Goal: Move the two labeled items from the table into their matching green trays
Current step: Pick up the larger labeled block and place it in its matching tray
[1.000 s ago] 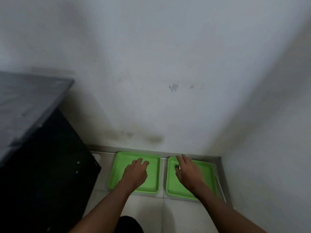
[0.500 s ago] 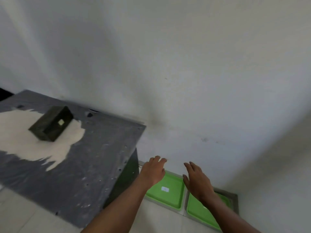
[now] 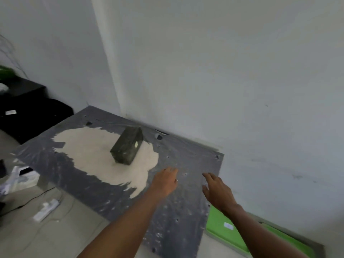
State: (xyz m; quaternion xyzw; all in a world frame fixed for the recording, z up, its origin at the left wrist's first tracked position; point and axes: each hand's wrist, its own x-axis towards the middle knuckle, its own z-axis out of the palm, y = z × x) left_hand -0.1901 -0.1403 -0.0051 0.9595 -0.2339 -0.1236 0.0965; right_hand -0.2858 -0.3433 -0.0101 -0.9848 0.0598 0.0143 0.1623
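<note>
A dark green box (image 3: 128,147) with a small pale label stands on the grey table (image 3: 186,216), on a worn beige patch near the wall. My left hand (image 3: 164,182) hovers over the table to the right of and nearer than the box, fingers apart, holding nothing. My right hand (image 3: 217,192) hangs over the table's right edge, also with spread fingers and nothing in it. Two green trays lie on the floor at the lower right: the nearer tray (image 3: 219,226) carries a white label, the other tray (image 3: 290,244) is partly hidden by my right forearm.
A white wall runs behind the table and the trays. On the floor to the left lie a white power strip (image 3: 46,209) with a cable and some white packaging (image 3: 18,177). Black furniture (image 3: 28,112) stands at the far left.
The view has swung left and up from the trays to the table. Both hands have risen from above the trays to above the table's right part, closer to the box.
</note>
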